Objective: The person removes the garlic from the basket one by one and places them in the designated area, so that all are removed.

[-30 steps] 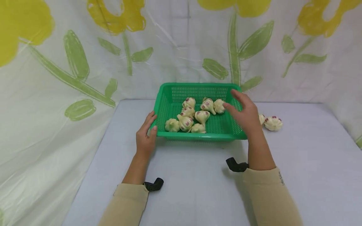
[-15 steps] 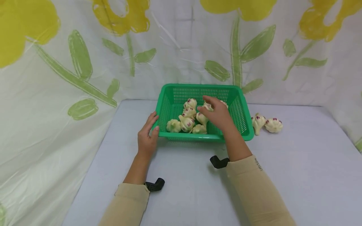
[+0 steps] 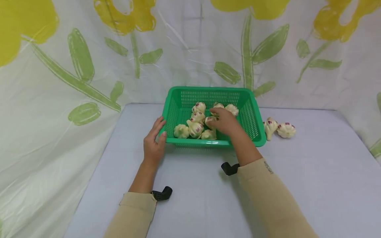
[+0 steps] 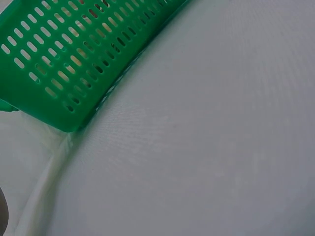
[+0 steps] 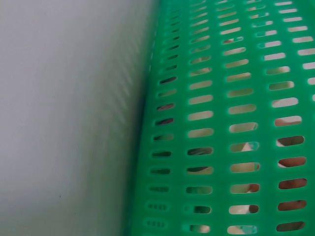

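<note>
A green perforated plastic basket (image 3: 208, 142) stands on the table with several garlic bulbs (image 3: 195, 129) inside, whitish with purple patches. My left hand (image 3: 153, 145) rests against the basket's left front corner, fingers fairly straight along the rim. My right hand (image 3: 227, 124) reaches over the front rim into the basket. Its thumb and fingers close around a garlic bulb (image 3: 210, 121) near the middle, partly hidden by the hand. From the right wrist, the basket wall (image 5: 221, 118) fills the view; the left wrist view catches a basket corner (image 4: 74, 64).
Two more garlic bulbs (image 3: 286, 130) lie on the white table (image 3: 190, 191) to the right of the basket. A curtain with yellow flowers and green leaves (image 3: 184, 49) hangs right behind the basket and along the left side.
My right hand has moved left from the basket's right side, then lowered among the garlic bulbs to the middle one. My left hand has stayed at the left corner.
</note>
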Available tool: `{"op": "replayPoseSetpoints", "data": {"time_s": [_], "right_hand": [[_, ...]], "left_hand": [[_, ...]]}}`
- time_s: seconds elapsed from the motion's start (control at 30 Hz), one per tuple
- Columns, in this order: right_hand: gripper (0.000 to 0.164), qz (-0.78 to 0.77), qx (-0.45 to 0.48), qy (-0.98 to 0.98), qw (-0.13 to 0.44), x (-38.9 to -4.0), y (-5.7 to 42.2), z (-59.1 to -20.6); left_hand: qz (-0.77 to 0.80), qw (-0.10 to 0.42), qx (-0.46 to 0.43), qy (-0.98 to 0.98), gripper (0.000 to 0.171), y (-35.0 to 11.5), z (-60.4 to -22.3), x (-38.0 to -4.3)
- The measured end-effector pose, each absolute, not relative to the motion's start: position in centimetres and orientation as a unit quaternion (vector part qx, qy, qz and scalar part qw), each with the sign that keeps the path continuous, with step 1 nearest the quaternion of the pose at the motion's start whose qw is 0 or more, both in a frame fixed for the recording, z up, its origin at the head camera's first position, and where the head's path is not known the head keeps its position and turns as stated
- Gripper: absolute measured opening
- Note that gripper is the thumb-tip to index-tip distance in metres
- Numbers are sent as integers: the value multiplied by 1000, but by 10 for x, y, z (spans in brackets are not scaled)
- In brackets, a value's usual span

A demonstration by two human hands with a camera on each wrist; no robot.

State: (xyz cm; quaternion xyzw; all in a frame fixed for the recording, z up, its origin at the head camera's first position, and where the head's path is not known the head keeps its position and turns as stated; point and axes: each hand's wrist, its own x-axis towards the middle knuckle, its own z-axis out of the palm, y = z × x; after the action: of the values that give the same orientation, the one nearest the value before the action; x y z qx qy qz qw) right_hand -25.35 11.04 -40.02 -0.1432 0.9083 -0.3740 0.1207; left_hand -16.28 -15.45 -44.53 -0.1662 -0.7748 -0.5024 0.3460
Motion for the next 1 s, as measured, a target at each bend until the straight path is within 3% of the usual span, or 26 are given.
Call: {"op": "replayPoseSetpoints", "data": {"time_s": [0.33, 0.7, 1.0], "right_hand": [[49, -282, -158, 939, 117, -263, 107, -404], [55, -295, -148, 937, 119, -262, 107, -403], [65, -282, -117, 938, 163, -263, 106, -405]], "left_hand": [[-499, 347, -159, -778, 38, -155, -444, -162], [-494, 363, -159, -774, 36, -154, -448, -164], [-487, 392, -167, -763, 33, -153, -451, -165]]}}
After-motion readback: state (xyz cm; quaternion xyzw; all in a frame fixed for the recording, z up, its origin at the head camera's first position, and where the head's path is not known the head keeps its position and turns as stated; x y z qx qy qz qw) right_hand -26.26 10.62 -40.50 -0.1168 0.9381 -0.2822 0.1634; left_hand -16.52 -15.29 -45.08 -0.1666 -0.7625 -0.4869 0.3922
